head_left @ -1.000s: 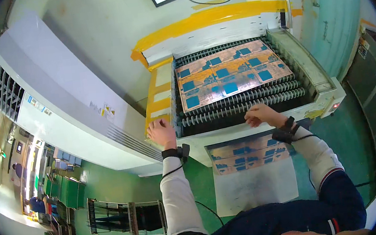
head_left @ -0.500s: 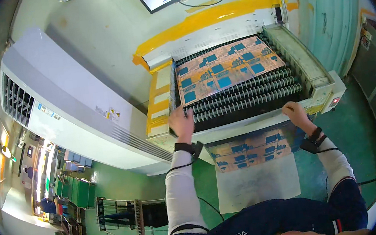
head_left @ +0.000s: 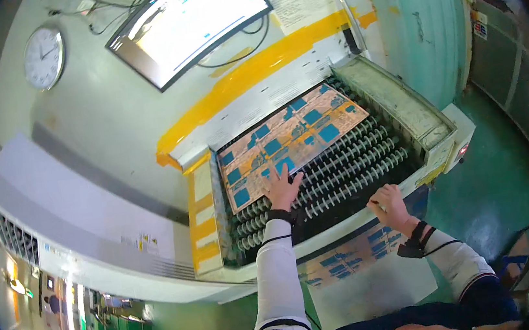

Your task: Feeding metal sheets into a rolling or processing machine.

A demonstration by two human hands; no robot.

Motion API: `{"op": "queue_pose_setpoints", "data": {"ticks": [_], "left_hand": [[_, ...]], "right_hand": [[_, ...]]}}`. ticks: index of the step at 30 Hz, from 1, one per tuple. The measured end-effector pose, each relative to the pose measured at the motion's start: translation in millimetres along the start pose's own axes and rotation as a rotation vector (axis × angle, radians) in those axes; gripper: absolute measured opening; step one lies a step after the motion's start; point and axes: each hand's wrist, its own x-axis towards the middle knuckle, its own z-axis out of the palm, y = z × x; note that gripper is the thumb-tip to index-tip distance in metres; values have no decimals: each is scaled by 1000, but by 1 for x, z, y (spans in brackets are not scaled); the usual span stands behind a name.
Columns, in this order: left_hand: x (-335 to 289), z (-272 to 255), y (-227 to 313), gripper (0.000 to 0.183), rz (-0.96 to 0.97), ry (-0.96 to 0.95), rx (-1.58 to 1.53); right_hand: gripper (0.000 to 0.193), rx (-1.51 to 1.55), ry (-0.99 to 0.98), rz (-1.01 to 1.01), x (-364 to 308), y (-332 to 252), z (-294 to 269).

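A copper-coloured circuit board panel [head_left: 302, 132] with blue squares lies flat on the rollers of the conveyor [head_left: 358, 183]. Over its near edge reaches my left hand [head_left: 282, 189], fingers spread, the fingertips at the panel's surface. By the front rim of the conveyor is my right hand [head_left: 388, 206], its fingers curled in with nothing visible in them. Below that rim, a second copper panel [head_left: 353, 258] with blue patches shows between my forearms, partly covered by the rim and my right hand. A pale sheet [head_left: 373, 289] lies beneath it.
A white upright air conditioner [head_left: 88, 217] stands along the left side. Behind the conveyor, a screen [head_left: 196, 23] and a round clock [head_left: 44, 58] hang on the wall. The conveyor's raised side rail [head_left: 394, 101] runs along the right, with green floor [head_left: 478, 206] beyond.
My left hand has moved from the conveyor's front left corner forward onto the panel's near edge, its fingers spreading. My right hand stays by the front rim. The view has shifted and tilted.
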Motion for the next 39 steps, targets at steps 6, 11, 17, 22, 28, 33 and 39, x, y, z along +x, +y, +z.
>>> {"op": "queue_pose_setpoints", "data": {"ticks": [6, 11, 17, 22, 28, 33, 39], "left_hand": [[41, 8, -11, 68, 51, -81, -10], [57, 14, -17, 67, 59, -106, 21], [59, 11, -22, 66, 103, -107, -13], [26, 3, -14, 54, 275, 78, -227], [-110, -42, 11, 24, 185, 246, -699], [-256, -24, -53, 26, -353, 417, -854], [-330, 95, -128, 27, -603, 101, -1098]], "right_hand": [[10, -46, -36, 48, 6, -6, -5], [11, -62, -74, 73, 14, -11, -10], [11, -90, -89, 55, 11, -15, -14], [12, -94, -84, 28, 11, -10, -14], [9, 66, -28, 87, -9, 5, -28], [9, 123, 183, 227, -44, 20, -51], [33, -17, 294, 804, -145, 142, -60]]}}
